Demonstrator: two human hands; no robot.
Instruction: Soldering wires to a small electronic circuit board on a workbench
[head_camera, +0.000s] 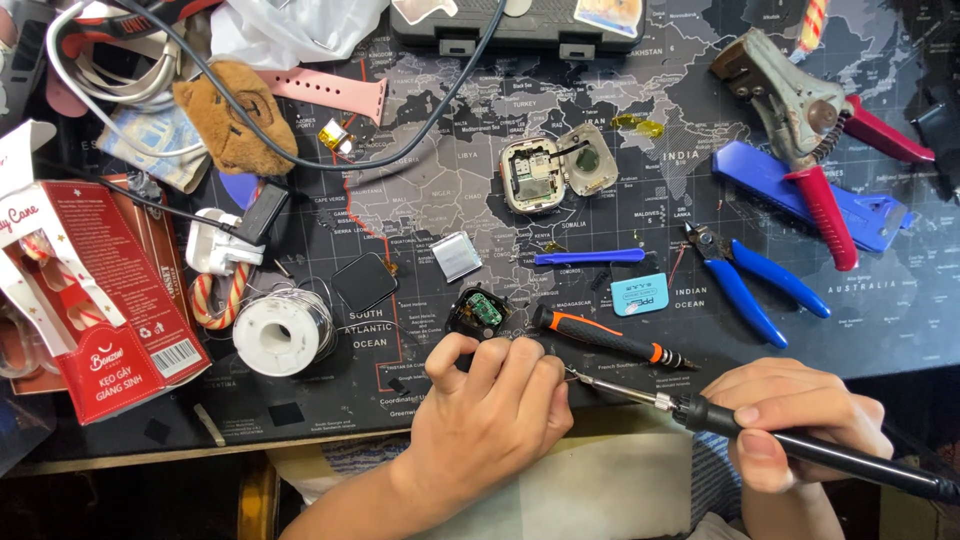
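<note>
A dark desk mat (600, 150) printed with a world map covers the bench, and clutter rings it: a red and white candy box (95, 300) at the left edge, a red-handled crimping tool (815, 130) at the upper right, blue-handled cutters (750, 280) below it, and a spool of solder wire (280, 333) left of centre. Nearer the middle lie an opened smartwatch case (545, 172), a black square watch screen (364, 281) and an orange-and-black screwdriver (610, 338). At the near edge, the left hand (490, 420) is curled around a small black module with a green circuit board (478, 314), pinning it to the mat; the fingers hide how tightly it is held. The right hand (790, 420) is closed in a pen grip on a black soldering iron (780, 435). The iron's long axis runs from lower right up to the left, its metal tip ending just beside the left hand's knuckles. The board lies further up and left of that tip, beyond the fingers, so the left hand is much the nearer to it.
</note>
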